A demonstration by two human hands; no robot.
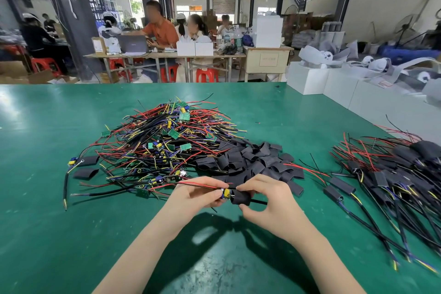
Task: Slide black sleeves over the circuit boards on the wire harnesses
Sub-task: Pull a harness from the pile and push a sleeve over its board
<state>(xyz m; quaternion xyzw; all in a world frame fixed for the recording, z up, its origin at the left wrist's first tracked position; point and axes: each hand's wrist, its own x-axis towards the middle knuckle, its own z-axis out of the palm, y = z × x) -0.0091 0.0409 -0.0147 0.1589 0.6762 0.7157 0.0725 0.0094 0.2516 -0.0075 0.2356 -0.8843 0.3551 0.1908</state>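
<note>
My left hand pinches a wire harness by its small circuit board, whose blue and yellow parts stick out to the right; red and black wires trail left from it. My right hand grips a black sleeve right beside the board, its open end touching the board's end. A black cable runs out of the sleeve's right end under my fingers. Both hands hover just above the green table.
A tangled pile of bare harnesses with green boards lies ahead. A heap of loose black sleeves sits just beyond my hands. Sleeved harnesses are stacked at the right. Two stray sleeves lie at the left. White boxes line the far right edge.
</note>
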